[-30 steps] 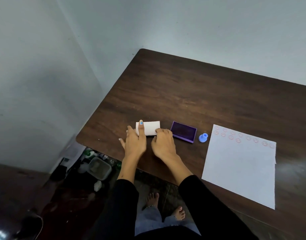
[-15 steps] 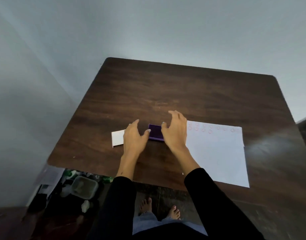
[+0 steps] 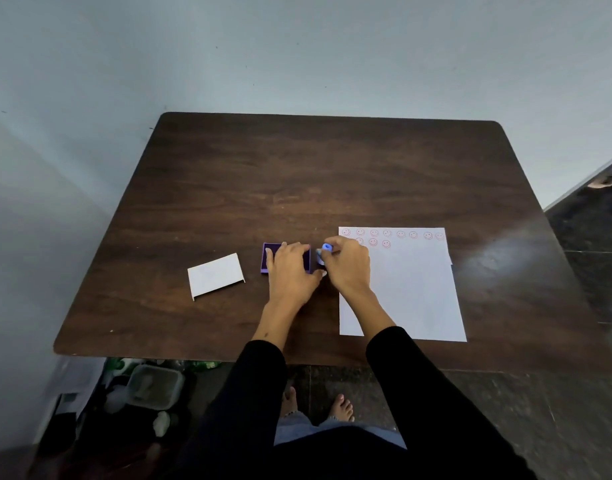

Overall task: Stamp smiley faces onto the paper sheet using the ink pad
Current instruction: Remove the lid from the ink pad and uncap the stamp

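Note:
A purple ink pad (image 3: 267, 258) lies open on the dark wooden table (image 3: 297, 181). My left hand (image 3: 290, 271) rests on top of it, fingers around its edges, hiding most of the pad. Just to its right, my right hand (image 3: 347, 268) pinches a small blue stamp (image 3: 327, 248) at the left edge of the white paper sheet (image 3: 408, 292). Several red smiley faces (image 3: 387, 237) run along the sheet's top edge in two rows.
The ink pad's white lid (image 3: 216, 275) lies on the table left of the pad. Below the table's near-left corner sit a plastic container (image 3: 152, 386) and bottles on the floor. My bare feet show under the near edge.
My view has swung to face the table squarely. The left hand left the white lid and came down on the ink pad; the right hand moved right and took hold of the blue stamp.

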`<state>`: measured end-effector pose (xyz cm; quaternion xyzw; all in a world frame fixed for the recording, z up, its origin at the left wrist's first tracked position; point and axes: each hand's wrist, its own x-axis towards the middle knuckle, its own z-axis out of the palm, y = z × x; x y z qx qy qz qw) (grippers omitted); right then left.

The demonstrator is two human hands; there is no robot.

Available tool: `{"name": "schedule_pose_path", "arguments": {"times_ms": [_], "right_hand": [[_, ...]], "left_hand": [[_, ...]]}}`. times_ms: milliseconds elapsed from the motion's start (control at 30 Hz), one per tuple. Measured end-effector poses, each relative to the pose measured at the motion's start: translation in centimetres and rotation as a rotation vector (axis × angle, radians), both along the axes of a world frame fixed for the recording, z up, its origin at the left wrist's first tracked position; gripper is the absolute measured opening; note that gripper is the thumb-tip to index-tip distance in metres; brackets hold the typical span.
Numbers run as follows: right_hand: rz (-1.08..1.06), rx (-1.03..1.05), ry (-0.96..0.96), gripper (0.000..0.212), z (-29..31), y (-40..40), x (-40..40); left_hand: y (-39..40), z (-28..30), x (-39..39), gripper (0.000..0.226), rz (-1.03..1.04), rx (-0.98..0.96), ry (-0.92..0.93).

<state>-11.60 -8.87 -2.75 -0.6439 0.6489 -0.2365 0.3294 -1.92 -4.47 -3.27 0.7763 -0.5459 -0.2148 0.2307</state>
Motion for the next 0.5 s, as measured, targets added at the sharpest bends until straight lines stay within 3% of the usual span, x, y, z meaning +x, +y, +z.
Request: {"name": "schedule_pose_path", "arguments": {"times_ms": [167,333,500], "right_hand": [[-0.030,0.053,-0.185,0.019,0.77,-0.61,0.05],[-0.092,0.086,-0.220,0.011,0.77,-0.63,-0.05],[-0.080,0.113,-0.251,0.022,0.79,-0.60,0.03]], "left_hand": [[-0.37,-0.40,0.02,0.036,0.064,-0.045,0.023],[-0.62,-0.77,-0.19,0.037,0.079,-0.040,0.034],[-0.63,-1.07,-0.28,0.037,0.123,-0.072,0.027]]}}
